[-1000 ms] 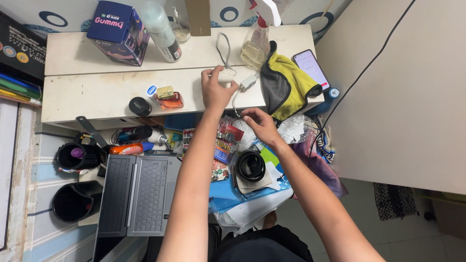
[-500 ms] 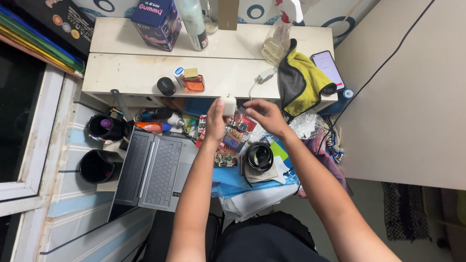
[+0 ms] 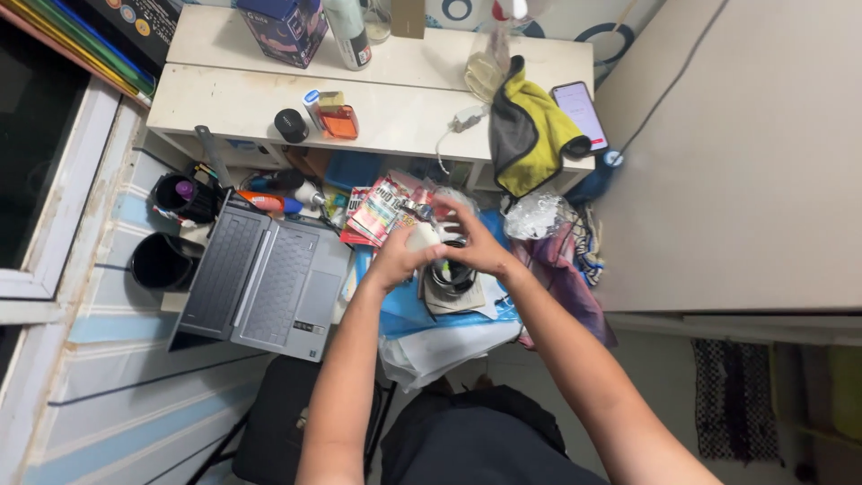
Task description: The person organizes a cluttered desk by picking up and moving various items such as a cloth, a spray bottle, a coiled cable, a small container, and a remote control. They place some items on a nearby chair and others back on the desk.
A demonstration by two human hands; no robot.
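My left hand [image 3: 393, 259] and my right hand [image 3: 469, 242] meet over the cluttered desk and together grip a small white rounded object [image 3: 422, 236]. Right under the hands sits a black round object [image 3: 452, 277] on papers and a blue sheet [image 3: 406, 310]. Red printed packets [image 3: 375, 208] lie just beyond my left hand. What the white object is, I cannot make out.
An open grey laptop [image 3: 265, 280] lies to the left, with two black cups [image 3: 162, 260] beside it. The white shelf [image 3: 224, 108] behind carries a yellow-grey cloth [image 3: 530, 130], a phone [image 3: 579, 115], a spray bottle [image 3: 485, 63], a blue box [image 3: 283, 20] and small bottles.
My left hand lifted the white object off the shelf and brought it down toward me. My right hand closed in on it. The camera view swung left and down.
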